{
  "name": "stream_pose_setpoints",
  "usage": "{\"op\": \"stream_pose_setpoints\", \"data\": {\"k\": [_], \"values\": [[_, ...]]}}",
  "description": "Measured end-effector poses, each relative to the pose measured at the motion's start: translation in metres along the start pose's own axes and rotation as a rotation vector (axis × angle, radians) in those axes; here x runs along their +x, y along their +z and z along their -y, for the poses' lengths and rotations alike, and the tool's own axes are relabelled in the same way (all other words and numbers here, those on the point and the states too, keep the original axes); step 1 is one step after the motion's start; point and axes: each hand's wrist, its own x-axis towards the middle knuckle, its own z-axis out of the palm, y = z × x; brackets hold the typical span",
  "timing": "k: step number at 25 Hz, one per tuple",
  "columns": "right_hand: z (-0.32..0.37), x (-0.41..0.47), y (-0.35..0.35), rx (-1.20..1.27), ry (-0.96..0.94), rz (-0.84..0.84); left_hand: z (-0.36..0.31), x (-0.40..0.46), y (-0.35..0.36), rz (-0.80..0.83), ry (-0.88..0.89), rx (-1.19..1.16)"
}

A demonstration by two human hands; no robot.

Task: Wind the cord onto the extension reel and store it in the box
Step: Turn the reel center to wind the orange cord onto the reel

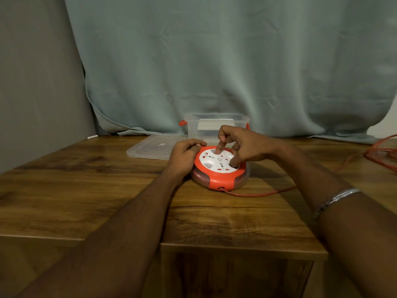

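On the table [86, 190], left hand [184, 157] grips the reel [219, 168]; right hand [242, 145] seemingly fingers its face
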Motion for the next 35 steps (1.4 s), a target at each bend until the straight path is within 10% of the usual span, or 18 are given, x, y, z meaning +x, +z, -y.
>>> {"op": "stream_pose_setpoints", "data": {"k": [35], "values": [[-0.006,-0.003,-0.003,-0.018,0.043,0.038,0.001,0.001,0.001,-0.003,-0.050,-0.035]]}}
